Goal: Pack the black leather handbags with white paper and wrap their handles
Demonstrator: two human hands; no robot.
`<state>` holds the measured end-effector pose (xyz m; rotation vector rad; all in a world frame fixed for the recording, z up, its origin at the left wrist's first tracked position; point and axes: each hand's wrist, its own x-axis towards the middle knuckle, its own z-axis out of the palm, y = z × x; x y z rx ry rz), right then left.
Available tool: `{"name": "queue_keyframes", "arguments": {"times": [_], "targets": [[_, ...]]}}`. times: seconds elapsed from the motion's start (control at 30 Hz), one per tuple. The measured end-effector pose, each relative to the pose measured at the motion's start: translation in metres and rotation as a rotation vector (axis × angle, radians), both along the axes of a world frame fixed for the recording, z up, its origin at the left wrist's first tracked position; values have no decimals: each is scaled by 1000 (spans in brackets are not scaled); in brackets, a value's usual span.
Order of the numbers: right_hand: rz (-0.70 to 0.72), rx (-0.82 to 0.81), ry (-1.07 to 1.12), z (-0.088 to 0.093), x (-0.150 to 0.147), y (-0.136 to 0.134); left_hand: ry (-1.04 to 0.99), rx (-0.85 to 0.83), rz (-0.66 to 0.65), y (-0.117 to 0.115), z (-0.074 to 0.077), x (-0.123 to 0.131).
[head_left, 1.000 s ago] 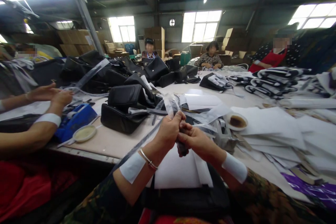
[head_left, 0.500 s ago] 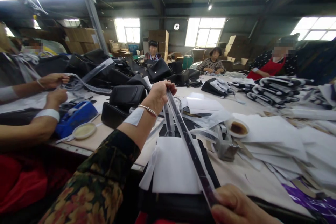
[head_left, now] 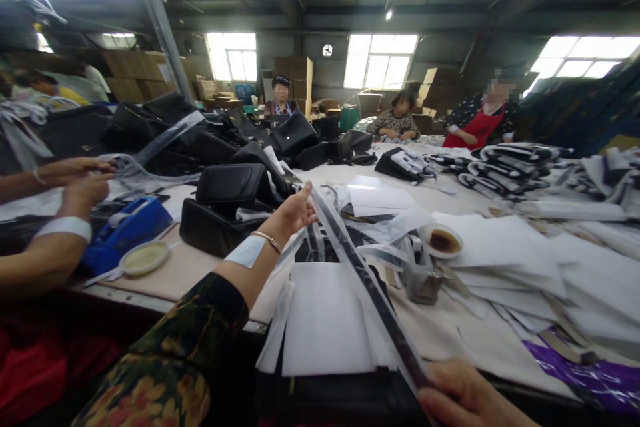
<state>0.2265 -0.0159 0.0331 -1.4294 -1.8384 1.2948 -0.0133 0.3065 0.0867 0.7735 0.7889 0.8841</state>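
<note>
A long black strap (head_left: 373, 290) sheathed in clear plastic film runs tautly between my two hands. At its far end the fingertips of my left hand (head_left: 296, 210) pinch it, above the table. My right hand (head_left: 467, 392) grips the near end at the bottom right. Beneath the strap lies a black bag (head_left: 335, 395) at the table's edge, with a white sheet (head_left: 327, 320) over its upper part. More of the plastic-covered strap (head_left: 315, 240) shows behind the sheet.
Black bags (head_left: 233, 187) pile up left of centre. A tape dispenser (head_left: 421, 273), a dish of brown liquid (head_left: 444, 240) and white sheets (head_left: 505, 250) lie to the right. A co-worker's hands (head_left: 87, 180) work at the left beside a blue tape dispenser (head_left: 127, 230).
My left hand has moved slightly lower and its fingers have loosened around the strap. The right hand has shifted a little right. The whole view has slid leftward.
</note>
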Motion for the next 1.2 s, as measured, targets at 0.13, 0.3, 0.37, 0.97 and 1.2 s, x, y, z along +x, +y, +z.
{"name": "queue_keyframes", "arguments": {"times": [0.13,0.3,0.37,0.97,1.2], "targets": [[-46,169,-12,29,-32,60,25,27,-335,-43,-18,-18],[-14,223,116,36,-77,130,-8,156,-494,-101,-33,-24],[32,263,72,33,-90,144,29,154,-326,-111,-28,-27],[-330,-147,528,40,-111,122,376,800,174,-160,-6,-43],[-331,39,452,29,-121,140,410,692,-22,-180,-11,-52]]}}
